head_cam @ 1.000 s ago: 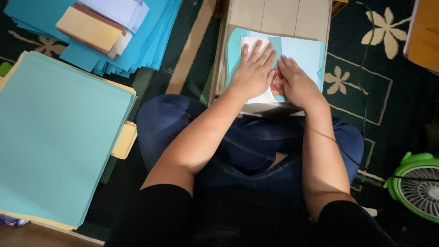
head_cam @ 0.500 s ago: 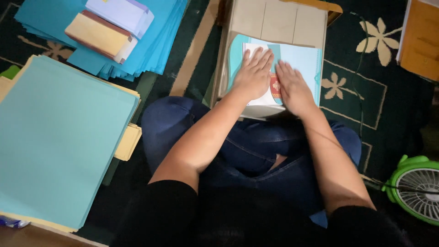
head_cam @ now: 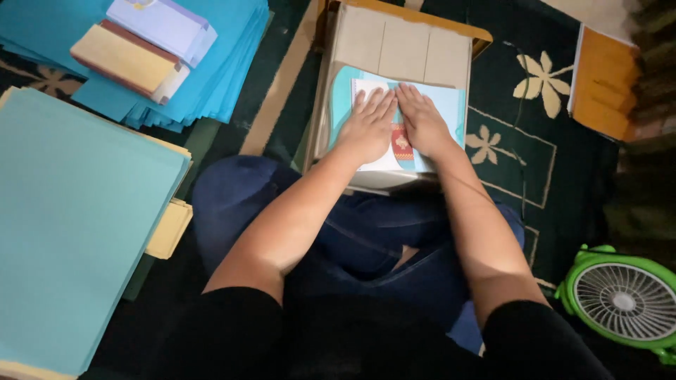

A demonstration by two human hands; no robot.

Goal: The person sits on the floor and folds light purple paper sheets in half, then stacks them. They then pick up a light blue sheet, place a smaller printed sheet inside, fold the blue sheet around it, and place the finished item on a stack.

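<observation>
The person sits cross-legged on the floor, both forearms stretched forward and converging over a low cardboard box (head_cam: pixel 394 49) that rests just beyond the knees. The left hand (head_cam: pixel 367 128) lies palm down, its fingers (head_cam: pixel 377 105) straight and held close together, pressing flat on a white sheet (head_cam: pixel 380 163) that sits on top of a light blue sheet (head_cam: pixel 451 105) on the box. The right hand (head_cam: pixel 421 121) lies just beside it in the same pose, palm down with fingers straight and together, the two hands nearly touching at the fingertips. Neither hand grips anything; both are spread flat against the paper. Between the hands a small red-patterned patch (head_cam: pixel 401 141) on the paper shows. To the left, on the floor, a large stack of pale teal paper (head_cam: pixel 77 225) lies near the person's knee, with a yellowish block (head_cam: pixel 169 229) poking out at its right edge. Farther off at the left sits a fanned pile of brighter blue sheets (head_cam: pixel 225 63), carrying a tan packet (head_cam: pixel 123 60) and a pale lilac packet (head_cam: pixel 165 24). On the near right, a green fan (head_cam: pixel 623 299) lies on the dark flowered carpet (head_cam: pixel 535 119).
</observation>
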